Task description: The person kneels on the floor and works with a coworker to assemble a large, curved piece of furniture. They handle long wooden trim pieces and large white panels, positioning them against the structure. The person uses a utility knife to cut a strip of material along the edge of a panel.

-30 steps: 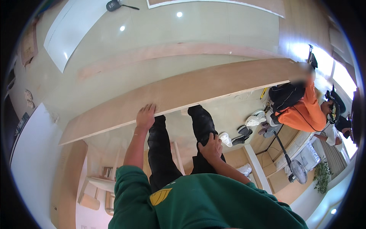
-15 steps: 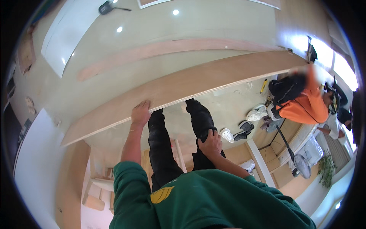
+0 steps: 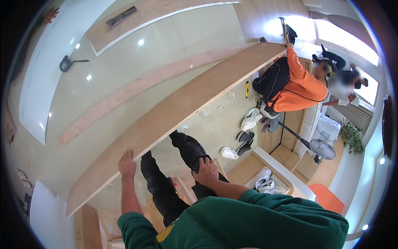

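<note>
My left hand (image 3: 127, 163) is at the near edge of a long, narrow plywood board (image 3: 182, 103), its fingers on the top face and the thumb out of sight. The board runs slantwise in front of my legs, from the lower left to the upper right. Resting on my dark trouser leg (image 3: 188, 151) near the knee is my right hand (image 3: 206, 171), fingers stretched and holding nothing. A person in orange (image 3: 296, 89) crouches near the board's far end, one hand touching it.
Beyond the board lie a pinkish wood strip (image 3: 137, 87), a white panel (image 3: 49, 66) and a tape measure (image 3: 66, 63). Shoes (image 3: 251, 120), a yellow cutter (image 3: 247, 89) and a fan (image 3: 322, 149) are to the right. Another person's hand (image 3: 51, 15) shows at the upper left.
My view has swung to the right, so the board slants more steeply. My left hand remains on its edge, my right on my leg. Another person's hand has come into view at the upper left.
</note>
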